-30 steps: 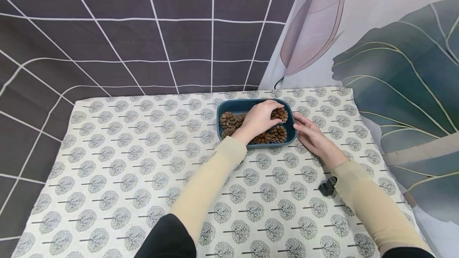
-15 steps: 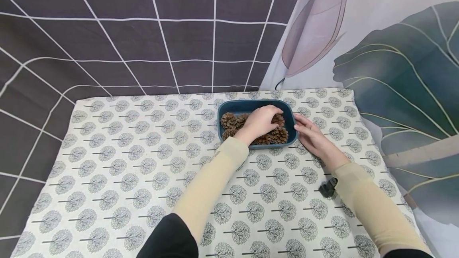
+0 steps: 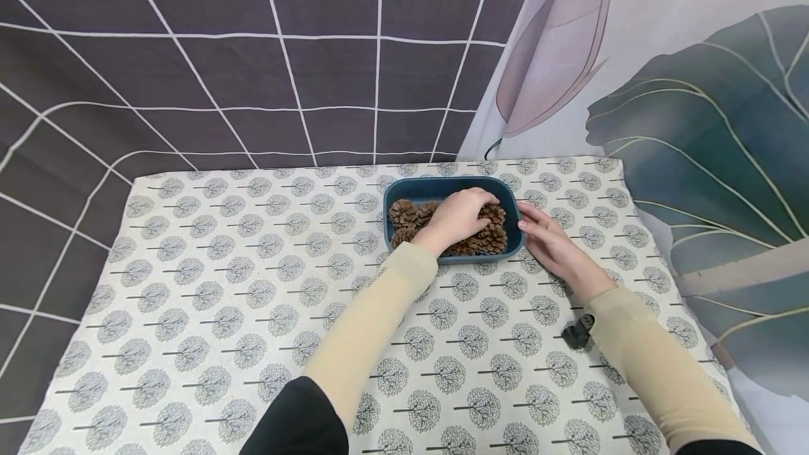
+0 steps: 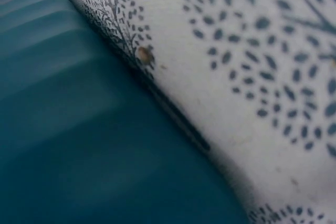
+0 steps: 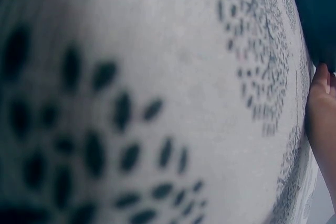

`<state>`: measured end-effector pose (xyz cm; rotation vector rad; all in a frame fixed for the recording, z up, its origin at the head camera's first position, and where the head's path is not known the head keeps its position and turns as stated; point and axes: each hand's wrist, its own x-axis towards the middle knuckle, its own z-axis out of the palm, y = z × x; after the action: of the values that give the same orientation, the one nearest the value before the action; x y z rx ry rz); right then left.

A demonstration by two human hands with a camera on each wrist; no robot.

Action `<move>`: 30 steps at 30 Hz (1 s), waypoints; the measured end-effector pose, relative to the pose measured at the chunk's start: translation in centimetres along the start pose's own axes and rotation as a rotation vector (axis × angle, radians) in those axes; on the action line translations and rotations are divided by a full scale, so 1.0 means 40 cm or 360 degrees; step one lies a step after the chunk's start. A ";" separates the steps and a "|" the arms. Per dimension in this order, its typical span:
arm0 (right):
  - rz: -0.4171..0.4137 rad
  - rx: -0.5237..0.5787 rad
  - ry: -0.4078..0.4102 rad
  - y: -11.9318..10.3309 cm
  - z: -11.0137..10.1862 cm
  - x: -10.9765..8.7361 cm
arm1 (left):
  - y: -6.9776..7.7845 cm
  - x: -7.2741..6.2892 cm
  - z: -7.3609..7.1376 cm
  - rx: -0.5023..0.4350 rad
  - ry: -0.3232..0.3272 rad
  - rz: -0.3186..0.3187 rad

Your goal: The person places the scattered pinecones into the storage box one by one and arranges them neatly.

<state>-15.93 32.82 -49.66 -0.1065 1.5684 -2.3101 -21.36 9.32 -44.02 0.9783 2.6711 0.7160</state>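
A dark blue-green oblong bin (image 3: 413,189) holds several brown pine cones (image 3: 402,213). Over it, my left hand (image 3: 451,220) reaches in, fingers and thumb curled about a pine cone (image 3: 493,213) at the bin's right end. That cone sits down among the others, partly covered by the fingers. My right hand (image 3: 550,237) rests its fingertips against the outside of the bin's right end, fingers fairly straight. In the left wrist view, only the bin's ribbed outer wall (image 4: 79,129) and the cloth show. The right wrist view catches part of the right hand (image 5: 323,114) touching the bin.
A white tablecloth (image 3: 221,286) with grey tree prints covers the table. Behind stands a dark curtain (image 3: 322,76) with white grid lines, close to the bin's back. A leaf-patterned curtain (image 3: 708,132) hangs at the right. A small black device (image 3: 576,332) sits by the right wrist.
My left hand has lowered the pine cone from near the bin's rim down among the other cones. The right hand stays at the bin's end.
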 end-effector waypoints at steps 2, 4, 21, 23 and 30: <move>-0.0003 0.0000 -0.0001 0.000 -0.001 -0.002 | 0.001 0.000 0.000 0.0002 0.0007 0.0008; -0.0004 -0.0003 0.0001 0.000 -0.002 -0.003 | 0.002 0.000 0.001 0.0000 0.0020 0.0020; 0.0001 -0.0017 -0.0008 -0.008 -0.002 -0.008 | -0.024 -0.046 -0.056 0.0236 0.0097 0.0167; 0.0001 -0.0043 0.0013 -0.012 0.002 -0.011 | -0.034 -0.059 -0.068 0.0277 0.0114 0.0198; 0.0037 -0.0367 0.0225 -0.052 0.047 -0.014 | -0.081 -0.128 -0.108 0.0463 0.0172 0.0266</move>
<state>-15.43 32.01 -46.96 0.0195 1.8921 -2.1526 -20.76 2.23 -41.82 1.2810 2.8691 0.4266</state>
